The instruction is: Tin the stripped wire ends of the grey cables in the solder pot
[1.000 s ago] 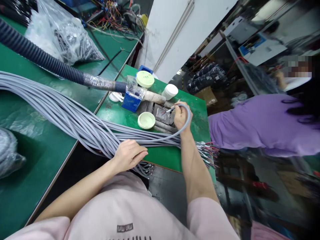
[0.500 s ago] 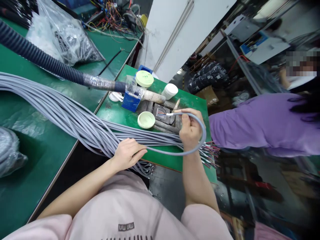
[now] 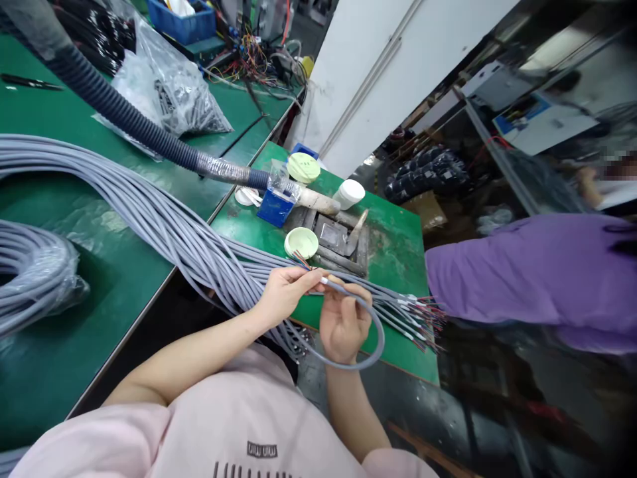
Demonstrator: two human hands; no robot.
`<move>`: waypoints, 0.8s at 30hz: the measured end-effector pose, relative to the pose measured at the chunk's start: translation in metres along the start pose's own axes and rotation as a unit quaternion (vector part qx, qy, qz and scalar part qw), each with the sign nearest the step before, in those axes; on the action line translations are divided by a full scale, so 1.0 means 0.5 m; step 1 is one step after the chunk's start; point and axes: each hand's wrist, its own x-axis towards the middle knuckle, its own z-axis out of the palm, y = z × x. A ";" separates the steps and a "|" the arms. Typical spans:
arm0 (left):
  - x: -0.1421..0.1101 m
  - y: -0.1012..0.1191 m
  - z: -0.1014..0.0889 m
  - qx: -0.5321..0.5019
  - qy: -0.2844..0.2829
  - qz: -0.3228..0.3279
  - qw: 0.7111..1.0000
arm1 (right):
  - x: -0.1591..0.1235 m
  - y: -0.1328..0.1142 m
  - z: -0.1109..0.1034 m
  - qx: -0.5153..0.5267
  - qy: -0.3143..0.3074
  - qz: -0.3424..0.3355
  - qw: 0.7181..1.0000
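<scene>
A grey cable (image 3: 382,335) curves in a loop through my right hand (image 3: 346,325), which is closed around it near its stripped end. Coloured wires (image 3: 300,259) fan out from that end beyond a white band. My left hand (image 3: 286,292) pinches the wires close to the band, its fingertips touching those of my right hand. Under both hands runs a thick bundle of grey cables (image 3: 164,222); its wire ends (image 3: 423,322) spread at the right. Just beyond the hands sit a pale green dish (image 3: 301,243) and a square metal pot (image 3: 332,234) with a shiny surface.
A ribbed black hose (image 3: 129,126) reaches over the green table to a blue box (image 3: 275,207). Behind stand a pale green lid (image 3: 303,167) and a white cup (image 3: 351,193). Plastic bags (image 3: 184,99) lie at the back left. A person in a purple sleeve (image 3: 522,279) is at the right.
My right hand has drawn the cable end back from over the metal pot, toward me. My left hand has moved from the bundle to the wires. The view has shifted.
</scene>
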 end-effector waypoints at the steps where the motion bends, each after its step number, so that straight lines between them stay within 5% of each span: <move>1: -0.001 0.002 0.001 0.000 0.002 -0.001 1.000 | -0.006 0.000 -0.007 0.003 -0.009 0.009 1.000; 9: -0.014 -0.004 -0.003 0.044 -0.014 0.006 0.999 | -0.021 -0.001 -0.050 0.041 -0.099 0.050 0.993; 24: -0.029 -0.013 -0.006 0.062 -0.046 0.048 0.996 | -0.029 0.005 -0.065 0.061 -0.125 0.049 0.989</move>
